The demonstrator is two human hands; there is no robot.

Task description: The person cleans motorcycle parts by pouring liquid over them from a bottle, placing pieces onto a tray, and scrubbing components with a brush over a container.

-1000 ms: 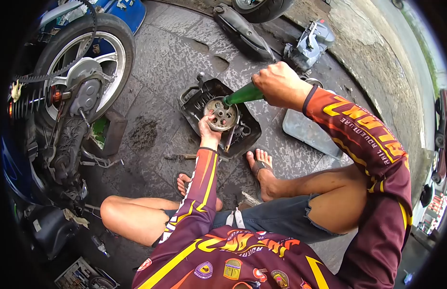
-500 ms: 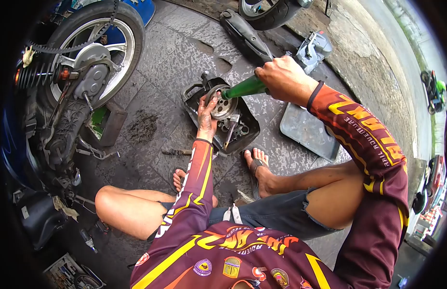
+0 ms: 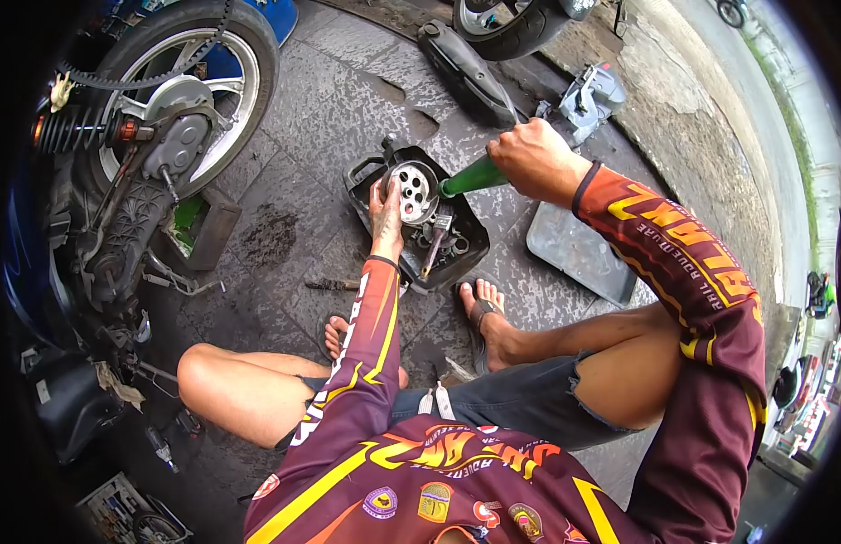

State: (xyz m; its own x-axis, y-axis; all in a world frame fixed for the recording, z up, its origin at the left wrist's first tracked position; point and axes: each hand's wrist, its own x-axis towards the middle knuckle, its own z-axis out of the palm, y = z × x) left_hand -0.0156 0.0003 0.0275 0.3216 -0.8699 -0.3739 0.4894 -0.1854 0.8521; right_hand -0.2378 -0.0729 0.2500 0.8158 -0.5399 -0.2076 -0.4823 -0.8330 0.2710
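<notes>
My left hand (image 3: 385, 214) grips a round metal part with holes (image 3: 413, 192) by its left edge, over a black tray (image 3: 471, 258). In my right hand (image 3: 540, 156) is a green bottle (image 3: 475, 176), tilted with its neck pointing down and left, close to the right rim of the round part. A brush (image 3: 436, 243) and some small metal parts lie in the tray. Whether liquid comes out of the bottle cannot be made out.
On the left stands a motorcycle wheel (image 3: 250, 100) with an engine case (image 3: 121, 218). A grey flat tray (image 3: 579, 254) lies right of the black one. Behind are a long dark cover (image 3: 461, 68), a grey metal part (image 3: 591, 100) and a tire (image 3: 520, 36). A tool (image 3: 333, 285) lies near my left foot.
The round part has tilted and now shows its holed face more fully. The bottle's neck has moved from over the part to its right edge. My left hand has shifted round the rim.
</notes>
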